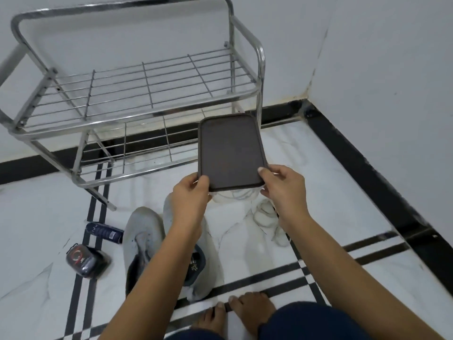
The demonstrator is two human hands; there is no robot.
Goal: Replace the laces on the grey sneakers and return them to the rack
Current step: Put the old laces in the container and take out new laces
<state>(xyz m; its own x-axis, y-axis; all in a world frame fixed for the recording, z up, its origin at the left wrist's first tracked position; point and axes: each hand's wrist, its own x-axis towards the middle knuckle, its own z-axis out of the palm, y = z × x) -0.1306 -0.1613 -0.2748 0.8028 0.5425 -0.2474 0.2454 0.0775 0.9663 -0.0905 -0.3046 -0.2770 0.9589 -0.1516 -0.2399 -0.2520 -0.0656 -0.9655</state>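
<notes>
Both hands hold a dark phone [230, 153] up in front of me, screen dark. My left hand [190, 192] pinches its lower left corner and my right hand [282, 186] pinches its lower right corner. Two grey sneakers lie on the floor below: one [142, 236] left of my left forearm, the other [196, 273] mostly hidden under that arm. White laces [266, 214] lie in a loose heap on the floor under my right wrist. The steel shoe rack [137, 94] stands against the wall, its two wire shelves bare.
A dark blue packet [104, 231] and a black packet with a red ring [84, 261] lie on the floor left of the sneakers. My bare feet [235, 312] rest on the white marble floor. A wall corner stands to the right.
</notes>
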